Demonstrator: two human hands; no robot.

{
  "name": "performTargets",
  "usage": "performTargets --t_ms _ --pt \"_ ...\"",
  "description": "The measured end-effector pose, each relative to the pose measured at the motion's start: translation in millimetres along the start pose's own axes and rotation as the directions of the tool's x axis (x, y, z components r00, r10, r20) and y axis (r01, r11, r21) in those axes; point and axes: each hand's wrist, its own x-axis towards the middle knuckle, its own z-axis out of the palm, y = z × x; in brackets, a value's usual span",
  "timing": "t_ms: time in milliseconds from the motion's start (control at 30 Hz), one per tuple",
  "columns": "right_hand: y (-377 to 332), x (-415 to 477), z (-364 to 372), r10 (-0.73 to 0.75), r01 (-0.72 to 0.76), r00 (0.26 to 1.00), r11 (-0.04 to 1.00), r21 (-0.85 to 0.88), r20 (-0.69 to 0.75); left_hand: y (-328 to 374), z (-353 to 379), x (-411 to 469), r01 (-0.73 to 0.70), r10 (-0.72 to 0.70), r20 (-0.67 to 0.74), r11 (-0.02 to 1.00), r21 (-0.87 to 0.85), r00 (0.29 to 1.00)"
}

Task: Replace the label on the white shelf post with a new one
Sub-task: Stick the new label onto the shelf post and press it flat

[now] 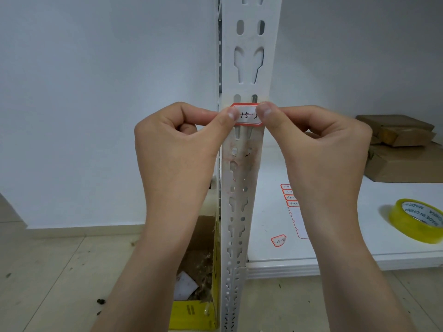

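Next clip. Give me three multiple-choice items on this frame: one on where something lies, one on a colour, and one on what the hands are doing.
1. Where is the yellow tape roll?
A) on the floor
B) on the white shelf, right of the post
C) atop the post

2. What colour is the border of the label at the post?
A) blue
B) green
C) red

3. How is that label held?
A) by the left hand and the right hand, a thumb on each end
B) by the left hand alone
C) by no hand

Key: 1B, the roll rests on the shelf board; 2C, a red rim frames the white label; 3A, both thumbs cover its ends.
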Motion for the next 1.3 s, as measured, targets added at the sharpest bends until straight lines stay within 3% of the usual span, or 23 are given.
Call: performTargets --t_ms 200,433,833,1067,1300 --pt "2.7 1.8 -2.2 0.015 -0.010 0.995 0.999 0.042 -0.104 -0.6 -0.5 -0.4 -0.008 0.008 0.000 1.000 -0.008 1.000" --pt "8.6 -1.6 9.0 0.096 -0.098 0.992 0.995 0.028 0.085 -2.4 2.2 1.5 -0.044 0.044 -0.009 0.999 -0.031 0.999" --pt "12.8 1.3 12.6 0.186 -0.197 0.977 0.974 0.111 0.108 -7.6 8.9 3.5 -0.004 0.009 0.086 0.998 -0.063 0.996" --pt "21.4 -0.2 8.8 0.112 -0.128 0.985 0.985 0.117 0.131 -15.5 7.5 3.8 0.011 -0.001 0.111 0.996 -0.087 0.994" --pt "28.6 -4.2 7.6 0.036 -0.048 0.989 0.995 0.086 0.147 -26.0 3.4 2.0 -0.081 0.088 0.134 0.995 -0.057 0.987"
